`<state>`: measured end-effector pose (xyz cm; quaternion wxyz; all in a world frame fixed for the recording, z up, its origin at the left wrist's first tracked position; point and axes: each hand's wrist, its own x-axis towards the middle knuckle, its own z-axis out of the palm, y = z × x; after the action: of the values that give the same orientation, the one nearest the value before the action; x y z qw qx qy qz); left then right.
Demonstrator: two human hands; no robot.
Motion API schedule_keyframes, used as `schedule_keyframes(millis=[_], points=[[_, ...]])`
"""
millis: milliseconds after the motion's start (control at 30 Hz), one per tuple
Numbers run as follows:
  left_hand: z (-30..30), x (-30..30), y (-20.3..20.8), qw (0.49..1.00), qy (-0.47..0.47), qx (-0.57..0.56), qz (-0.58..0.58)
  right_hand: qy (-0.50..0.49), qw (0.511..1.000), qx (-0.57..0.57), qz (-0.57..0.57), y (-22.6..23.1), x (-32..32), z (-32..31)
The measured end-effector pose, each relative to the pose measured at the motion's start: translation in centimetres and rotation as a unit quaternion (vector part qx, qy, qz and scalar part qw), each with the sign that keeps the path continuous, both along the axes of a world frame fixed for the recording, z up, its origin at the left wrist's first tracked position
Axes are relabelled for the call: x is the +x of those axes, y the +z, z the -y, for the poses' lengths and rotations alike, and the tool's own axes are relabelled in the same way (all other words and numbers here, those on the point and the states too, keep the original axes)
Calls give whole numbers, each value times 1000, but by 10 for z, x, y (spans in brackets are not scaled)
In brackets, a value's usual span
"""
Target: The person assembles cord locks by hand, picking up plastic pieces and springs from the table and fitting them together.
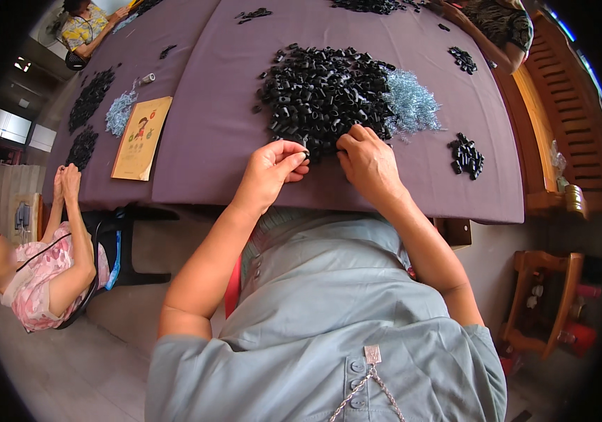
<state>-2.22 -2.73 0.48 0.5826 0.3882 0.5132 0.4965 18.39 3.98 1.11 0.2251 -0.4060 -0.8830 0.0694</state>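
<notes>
At a cloth-covered table, a worker's left hand pinches a small black piece between thumb and fingertips, just off the near edge of a broad heap of black pieces, while the right hand bends its fingers down at the same edge, its grip hidden, so whether it holds anything cannot be told. The piece looks light and fairly stiff, likely plastic, its smooth surface perhaps slippery but hardly fragile; a thumb-and-forefinger hold across its sides would seem to suit it best. Beside the heap lies a mound of pale blue bits, with a smaller black cluster to the right. The purple tablecloth, lightly creased, also bears a yellowish booklet. Around the room, a person in a pink floral top sits at left, and a slatted wooden bench and a wooden rack stand at right
</notes>
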Motion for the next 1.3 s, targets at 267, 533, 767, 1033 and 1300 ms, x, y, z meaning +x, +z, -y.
schedule_keyframes(millis=[267, 533, 767, 1033, 1300], points=[[5, 6, -1, 999, 43, 23, 14, 21, 998, 24, -58, -1, -5, 3], [12, 40, 4, 996, -43, 10, 83, 3, 982, -42, -183, 5, 20, 8], [0, 64, -6, 993, -63, 19, 101, -74, 930, -242, -268, 6, 41, 12], [1, 64, -6, 993, -68, 13, 91, -64, 917, -213, -331, 0, 50, 8], [2, 65, -9, 993, -79, 31, 81, 35, 867, -322, -378, 3, 43, 19]])
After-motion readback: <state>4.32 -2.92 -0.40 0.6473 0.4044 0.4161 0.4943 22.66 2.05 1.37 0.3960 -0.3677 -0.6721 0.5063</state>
